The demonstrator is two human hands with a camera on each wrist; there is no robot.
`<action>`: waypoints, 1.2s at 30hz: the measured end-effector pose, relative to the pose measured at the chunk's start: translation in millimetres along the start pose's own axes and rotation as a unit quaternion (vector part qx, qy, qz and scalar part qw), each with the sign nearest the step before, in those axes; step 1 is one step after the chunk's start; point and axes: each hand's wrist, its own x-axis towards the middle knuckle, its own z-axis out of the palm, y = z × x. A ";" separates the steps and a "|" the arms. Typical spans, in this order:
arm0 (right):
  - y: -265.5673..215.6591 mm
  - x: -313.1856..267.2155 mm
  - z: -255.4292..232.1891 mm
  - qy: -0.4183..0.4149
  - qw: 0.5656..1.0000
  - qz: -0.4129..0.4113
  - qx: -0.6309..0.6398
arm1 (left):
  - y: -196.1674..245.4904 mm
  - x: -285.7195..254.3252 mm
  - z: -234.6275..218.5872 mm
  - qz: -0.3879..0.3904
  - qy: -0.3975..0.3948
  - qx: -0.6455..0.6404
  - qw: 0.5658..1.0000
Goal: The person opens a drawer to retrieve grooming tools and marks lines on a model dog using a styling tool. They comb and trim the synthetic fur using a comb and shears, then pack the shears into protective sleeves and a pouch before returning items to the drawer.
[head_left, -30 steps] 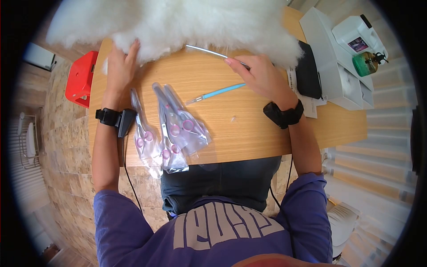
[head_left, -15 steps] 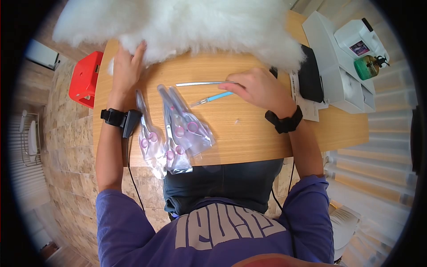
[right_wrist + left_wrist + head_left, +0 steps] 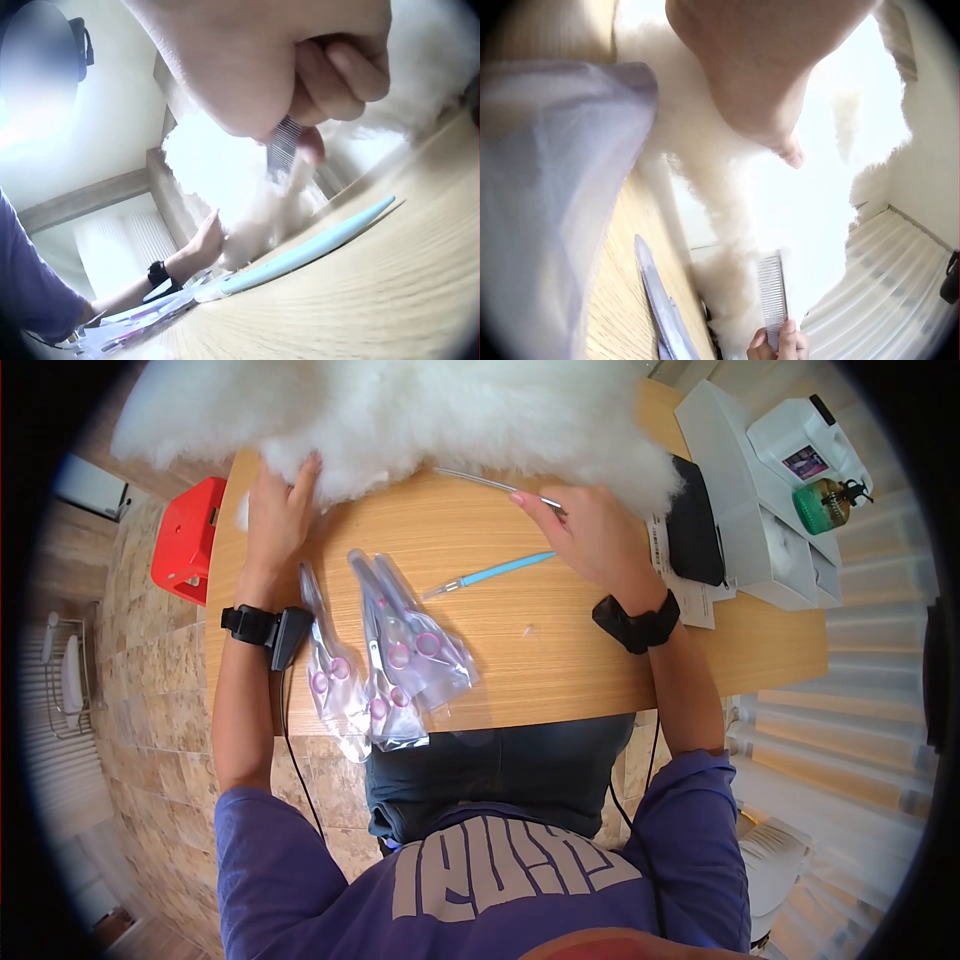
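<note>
Fluffy white fur (image 3: pixel 400 420) spans the far side of the wooden table. My left hand (image 3: pixel 278 515) lies against its lower left edge, thumb extended, fingertips partly hidden in the fur. A metal comb (image 3: pixel 475 479) is pinched between the thumb and curled fingers of my right hand (image 3: pixel 597 538), its far end at the fur's near edge. In the left wrist view the comb's teeth (image 3: pixel 772 291) touch the fur. A light blue pen-like tool (image 3: pixel 505 567) rests on the table just below my right hand. Scissors in clear sleeves (image 3: pixel 385 650) lie nearer my body.
A red stool (image 3: pixel 187 540) stands left of the table (image 3: pixel 540 670). At the right are a black case (image 3: pixel 694 520), papers, a white drawer box (image 3: pixel 775 550), a white jug (image 3: pixel 808 445) and a green spray bottle (image 3: pixel 822 507). Cables hang from both wrists.
The comb moved from the fur's edge down toward me, then back up to the fur with my right hand. My left hand has stayed at the fur's left side.
</note>
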 end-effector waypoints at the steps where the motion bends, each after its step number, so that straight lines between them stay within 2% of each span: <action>1: 3.7 0.6 1.0 -0.013 1.000 0.008 -0.026 | 0.2 0.4 0.8 0.000 -0.001 -0.001 1.000; 3: 5.7 1.5 -1.7 -0.006 1.000 0.006 -0.015 | -0.3 1.9 2.0 -0.013 0.018 -0.058 0.998; 4: 5.6 2.4 -2.7 0.001 1.000 0.002 -0.004 | -0.6 1.6 1.2 -0.014 0.019 -0.057 0.998; 6: 3.5 1.8 -3.5 -0.013 1.000 -0.003 -0.006 | -0.9 0.2 -1.2 -0.062 -0.030 -0.018 0.997; 8: 3.3 1.7 -2.4 -0.026 1.000 -0.006 -0.010 | 4.7 0.9 -1.7 -0.065 -0.017 -0.031 0.997; 11: 6.3 1.2 2.2 -0.046 0.997 -0.052 0.022 | 8.9 3.1 -1.5 -0.077 -0.007 -0.054 0.996; 13: 7.7 -0.4 3.3 -0.119 0.989 -0.078 0.026 | 7.5 2.6 -1.8 -0.089 -0.011 -0.062 0.994; 17: 6.5 -0.9 8.7 -0.137 0.986 -0.085 0.053 | 6.7 3.1 -1.6 -0.074 -0.013 -0.056 0.996; 19: 9.3 -1.9 10.5 -0.135 0.970 -0.075 0.187 | 7.1 2.0 -1.1 -0.076 -0.011 -0.055 0.995; 20: 8.9 -2.0 9.5 -0.136 0.970 -0.075 0.187 | 6.1 1.6 0.5 -0.057 0.006 -0.063 0.996; 22: 5.8 -2.0 4.1 -0.179 0.948 -0.021 0.261 | 2.1 3.2 3.2 -0.037 0.025 -0.071 0.996; 24: 4.9 -1.4 0.3 -0.182 0.945 -0.017 0.272 | -5.1 4.8 2.5 0.024 0.033 0.033 0.999; 25: 3.9 -1.4 -1.5 -0.184 0.940 -0.011 0.286 | -3.9 5.0 3.1 0.023 0.034 0.035 0.999; 27: -1.0 -1.4 -11.6 -0.190 0.935 0.014 0.299 | 0.5 5.7 4.5 -0.030 0.232 0.015 0.972; 28: -2.7 -1.1 -16.0 -0.195 0.929 0.041 0.312 | 1.5 7.5 0.0 -0.029 0.232 0.017 0.972; 30: -1.9 -0.8 -19.3 -0.198 0.917 0.046 0.343 | 3.3 12.9 -13.9 0.022 0.311 -0.056 0.949; 32: -1.4 -1.1 -21.0 -0.200 0.904 0.052 0.375 | 12.7 11.9 -22.4 0.039 0.324 -0.046 0.944; 34: -2.3 -1.5 -21.5 -0.209 0.899 0.036 0.384 | 17.9 8.6 -26.5 0.155 0.290 -0.039 0.944; 36: -6.6 -3.0 -21.9 -0.211 0.904 0.022 0.371 | 38.1 6.5 -23.2 0.184 0.292 -0.082 0.935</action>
